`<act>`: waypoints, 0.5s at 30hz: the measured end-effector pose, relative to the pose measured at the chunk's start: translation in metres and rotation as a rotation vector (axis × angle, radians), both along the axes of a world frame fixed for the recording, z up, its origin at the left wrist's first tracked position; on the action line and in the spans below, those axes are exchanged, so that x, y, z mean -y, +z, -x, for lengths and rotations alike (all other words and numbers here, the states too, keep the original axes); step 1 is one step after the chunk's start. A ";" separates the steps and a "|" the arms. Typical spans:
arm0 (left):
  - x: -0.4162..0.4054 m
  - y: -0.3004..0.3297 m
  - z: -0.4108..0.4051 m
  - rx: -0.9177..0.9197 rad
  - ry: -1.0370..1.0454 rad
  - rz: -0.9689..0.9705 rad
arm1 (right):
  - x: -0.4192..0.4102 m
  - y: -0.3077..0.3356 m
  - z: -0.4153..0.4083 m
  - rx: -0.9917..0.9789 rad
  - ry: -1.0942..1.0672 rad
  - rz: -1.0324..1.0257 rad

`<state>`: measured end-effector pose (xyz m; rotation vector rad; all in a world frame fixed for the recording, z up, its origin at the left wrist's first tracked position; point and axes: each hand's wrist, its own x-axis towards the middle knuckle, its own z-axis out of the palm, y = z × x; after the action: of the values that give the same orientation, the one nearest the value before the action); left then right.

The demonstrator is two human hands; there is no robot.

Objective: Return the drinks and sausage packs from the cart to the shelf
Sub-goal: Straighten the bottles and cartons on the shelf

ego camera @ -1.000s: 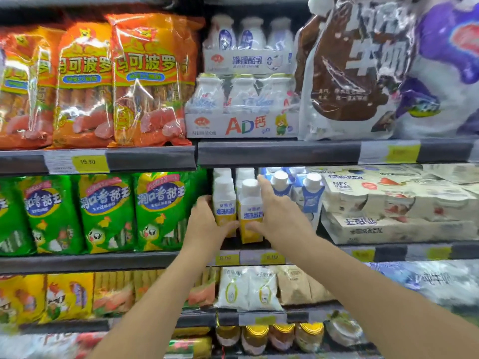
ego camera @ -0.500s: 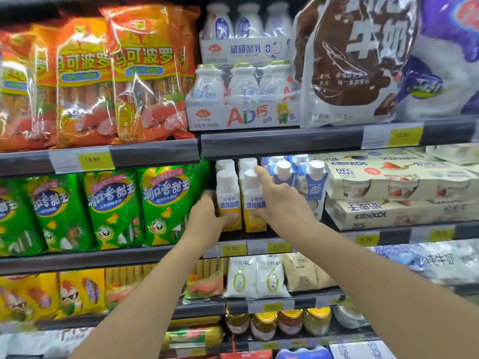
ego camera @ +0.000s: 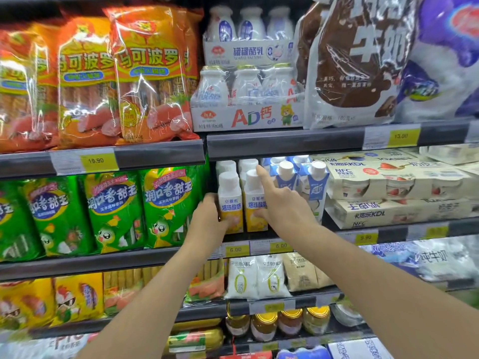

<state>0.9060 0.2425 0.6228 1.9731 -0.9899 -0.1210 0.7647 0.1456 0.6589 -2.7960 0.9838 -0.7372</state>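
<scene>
Two white-capped yellow drink bottles stand side by side at the front of the middle shelf (ego camera: 259, 238). My left hand (ego camera: 208, 218) wraps the lower left side of the left bottle (ego camera: 229, 200). My right hand (ego camera: 281, 206) rests on the right bottle (ego camera: 252, 203), index finger raised against its cap, thumb on its yellow base. More bottles of the same kind stand behind them. Green sausage packs (ego camera: 169, 206) hang to the left on the same level, orange sausage packs (ego camera: 153, 73) on the shelf above.
Blue-and-white cartons (ego camera: 315, 187) stand right of the bottles, then boxed yogurt multipacks (ego camera: 394, 187). Milk-bottle packs (ego camera: 248, 99) and big milk bags (ego camera: 363, 60) fill the top shelf. Lower shelves hold yellow snack packs, white pouches (ego camera: 256, 278) and jars (ego camera: 290, 322).
Both hands stay on the two yellow bottles. The view shifted slightly between frames; my right index finger now points up along the right bottle's cap.
</scene>
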 end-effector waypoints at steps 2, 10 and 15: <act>-0.002 -0.002 0.002 -0.014 0.001 -0.006 | -0.001 -0.005 0.008 0.062 0.034 0.072; -0.031 0.019 0.035 0.728 0.022 0.269 | 0.027 -0.041 0.101 0.514 -0.078 -0.172; 0.007 0.061 0.077 0.586 -0.188 0.165 | 0.044 -0.050 0.104 0.357 -0.193 -0.380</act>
<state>0.8295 0.2358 0.6838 1.7904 -1.5051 0.4475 0.6603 0.1014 0.6091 -2.1758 1.1840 -0.9183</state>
